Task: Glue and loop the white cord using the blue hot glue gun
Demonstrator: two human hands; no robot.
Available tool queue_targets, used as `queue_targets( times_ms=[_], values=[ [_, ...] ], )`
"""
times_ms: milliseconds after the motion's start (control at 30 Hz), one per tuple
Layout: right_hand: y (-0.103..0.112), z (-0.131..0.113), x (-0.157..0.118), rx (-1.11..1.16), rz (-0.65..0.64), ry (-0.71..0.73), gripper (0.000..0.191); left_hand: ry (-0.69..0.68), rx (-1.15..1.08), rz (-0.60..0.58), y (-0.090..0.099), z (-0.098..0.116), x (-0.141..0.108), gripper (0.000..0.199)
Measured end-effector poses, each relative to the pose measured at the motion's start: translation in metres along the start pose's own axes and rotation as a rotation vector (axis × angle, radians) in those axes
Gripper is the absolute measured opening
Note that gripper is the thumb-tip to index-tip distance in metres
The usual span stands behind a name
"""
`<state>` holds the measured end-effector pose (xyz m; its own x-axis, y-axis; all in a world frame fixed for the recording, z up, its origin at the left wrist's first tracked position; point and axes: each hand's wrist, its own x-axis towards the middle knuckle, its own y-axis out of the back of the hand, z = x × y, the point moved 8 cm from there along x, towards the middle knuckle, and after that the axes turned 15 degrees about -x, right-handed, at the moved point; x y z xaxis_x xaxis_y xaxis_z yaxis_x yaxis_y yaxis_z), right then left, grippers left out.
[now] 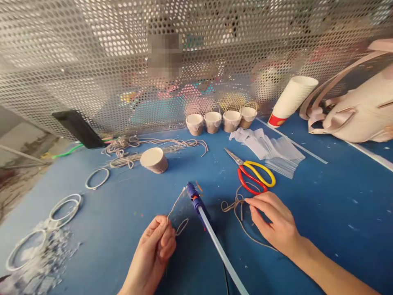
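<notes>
My left hand (156, 241) is closed, pinching a thin beige cord (177, 201) whose upper end reaches the nozzle of a blue hot glue gun (198, 200). A small loop of that cord pokes out beside the fingers. From the gun's back runs a long pale glue stick (219, 248). My right hand (273, 223) pinches a loosely knotted bundle of cord (237, 203) between thumb and forefinger. Just above it lie scissors (250, 172) with one red and one yellow handle. Behind the glue gun, a small wrapped cup (154, 160) rests tilted on the blue table (190, 262).
Several small handled buckets (213, 122) line the perforated metal screen (116, 61). Stacked paper cups (291, 100), clear plastic sleeves (272, 149) and a pink bag (362, 106) are at right. At left are white rings (97, 179), cord bundles (123, 151), scraps (52, 262) and a black phone (78, 129).
</notes>
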<state>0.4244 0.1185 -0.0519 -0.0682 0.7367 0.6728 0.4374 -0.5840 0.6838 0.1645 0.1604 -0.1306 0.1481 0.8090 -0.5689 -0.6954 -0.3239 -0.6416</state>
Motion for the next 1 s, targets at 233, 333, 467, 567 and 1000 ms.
queue_targets(
  times_ms=[233, 333, 467, 567, 1000],
  values=[
    [0.004, -0.004, 0.005, 0.038, 0.082, 0.046, 0.024, -0.118, 0.012, -0.174, -0.022, 0.007, -0.007, 0.027],
    [0.009, -0.009, 0.009, 0.039, 0.129, 0.091, 0.022, -0.173, 0.010, -0.253, -0.031, 0.010, -0.012, 0.025],
    [0.018, -0.015, 0.010, 0.076, 0.140, 0.123, 0.021, -0.086, 0.004, -0.346, -0.040, 0.001, -0.022, 0.024],
    [0.031, -0.019, 0.017, 0.158, 0.144, 0.039, 0.017, -0.012, 0.019, -0.405, -0.049, -0.005, -0.035, 0.022],
    [-0.007, -0.122, 0.084, 0.789, -0.549, -0.124, 0.026, 0.010, 0.128, -0.554, -0.080, -0.001, -0.081, 0.023]
  ],
)
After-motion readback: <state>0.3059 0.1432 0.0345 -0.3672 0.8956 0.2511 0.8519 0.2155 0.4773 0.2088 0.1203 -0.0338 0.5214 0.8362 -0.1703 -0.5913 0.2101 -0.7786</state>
